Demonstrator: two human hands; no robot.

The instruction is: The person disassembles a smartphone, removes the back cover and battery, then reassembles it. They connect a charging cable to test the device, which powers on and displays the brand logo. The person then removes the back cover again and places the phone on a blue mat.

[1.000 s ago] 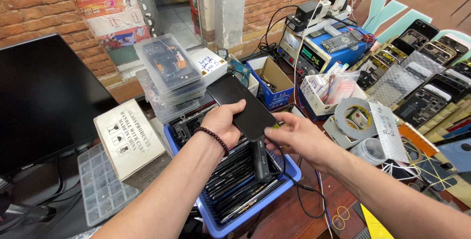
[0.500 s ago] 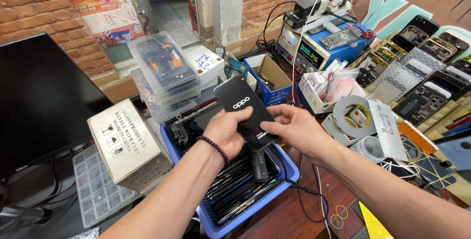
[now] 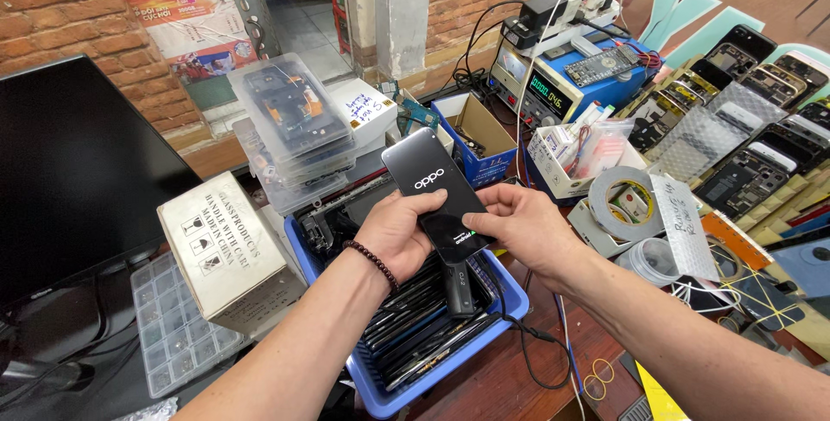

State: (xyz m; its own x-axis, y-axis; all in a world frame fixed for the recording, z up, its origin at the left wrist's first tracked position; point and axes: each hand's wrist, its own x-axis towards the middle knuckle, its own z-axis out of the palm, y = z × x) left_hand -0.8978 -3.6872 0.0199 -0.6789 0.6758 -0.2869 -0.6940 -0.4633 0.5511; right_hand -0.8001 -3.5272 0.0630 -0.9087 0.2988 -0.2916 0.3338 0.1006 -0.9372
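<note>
Both hands, left hand (image 3: 399,232) and right hand (image 3: 519,226), grip the lit black phone (image 3: 437,194) above the blue bin (image 3: 450,369), its small black plug-in unit (image 3: 459,285) attached, apparently booting, testing ahead.

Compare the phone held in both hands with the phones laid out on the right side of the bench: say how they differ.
The held phone is raised above the blue bin, gripped by the left hand and right hand; the bench phones lie flat in rows. The held phone's screen is lit and faces up; many bench phones show open backs with bare insides. A dark module hangs off the held phone's lower end; the bench phones have nothing attached. All are slim rectangular handsets.
</note>
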